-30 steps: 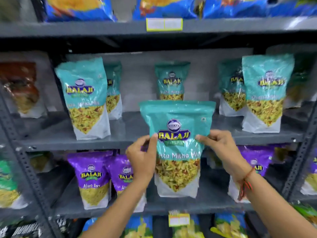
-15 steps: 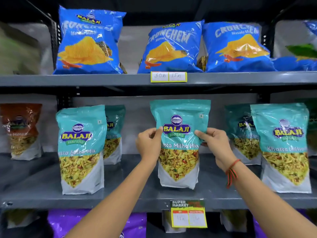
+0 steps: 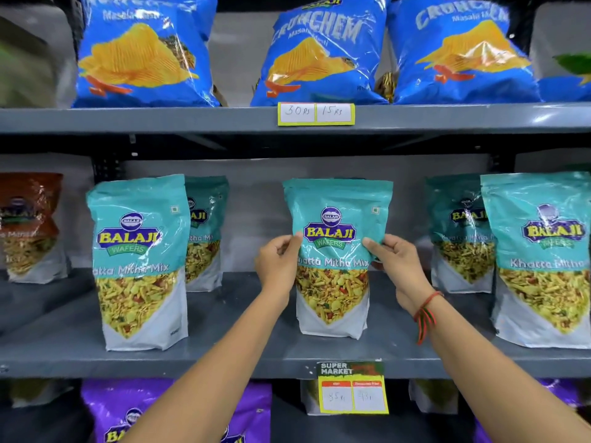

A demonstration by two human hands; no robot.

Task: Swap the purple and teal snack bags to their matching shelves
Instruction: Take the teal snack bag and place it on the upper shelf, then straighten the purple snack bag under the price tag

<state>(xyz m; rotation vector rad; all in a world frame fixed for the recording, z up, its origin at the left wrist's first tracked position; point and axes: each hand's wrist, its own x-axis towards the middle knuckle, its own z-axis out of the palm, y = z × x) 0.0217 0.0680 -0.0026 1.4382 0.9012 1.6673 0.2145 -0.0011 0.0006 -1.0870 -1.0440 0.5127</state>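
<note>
Teal snack bag (image 3: pixel 332 251) stands upright on the middle shelf (image 3: pixel 224 356), pinched at its edges by your left hand (image 3: pixel 278 266) and right hand (image 3: pixel 395 266), each grip closed on it. Purple bag (image 3: pixel 128 410) sits below; blue chip bags (image 3: pixel 319 55) above.

A grey metal rack fills the whole view. Its upper shelf (image 3: pixel 160 118) runs straight across, with a yellow-edged price tag (image 3: pixel 316 114) stuck to the front lip, handwritten figures on two white slips. Below it, the middle shelf (image 3: pixel 224 362) is deep and grey, lit evenly from the front, its surface faintly glossy. A second tag (image 3: pixel 352 387), printed "SUPER MARKET", hangs from this shelf's edge. A dark perforated upright (image 3: pixel 107 169) stands at the back left. Behind the shelves a pale grey wall (image 3: pixel 256 199) shows. The space under the upper shelf lies in shadow.
</note>
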